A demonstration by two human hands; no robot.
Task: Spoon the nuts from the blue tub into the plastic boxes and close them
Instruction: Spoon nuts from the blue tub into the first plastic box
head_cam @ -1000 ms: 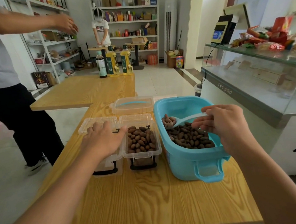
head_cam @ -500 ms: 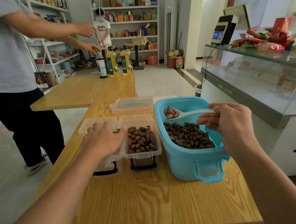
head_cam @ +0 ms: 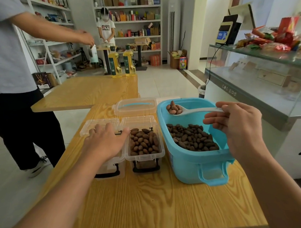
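Clear plastic lay under my left hand, whose fingers were spread flat on the closed left box, pressing rather than gripping; I could not tell what was inside it. Just past my thumb stood the open box, its lid folded back and nuts heaped nearly to the rim. Beyond both, a spare lid rested on the tabletop. Further right, the blue tub held a bed of nuts below my right hand, whose fingers pinched the handle of the white spoon. Its bowl, carrying a few nuts, hung over the tub's far end, well beyond my fingertips. I judged the risk lay in the crossing: a tilt of that long handle could roll nuts onto the tabletop, and the open box, so full, might overflow or refuse its lid.
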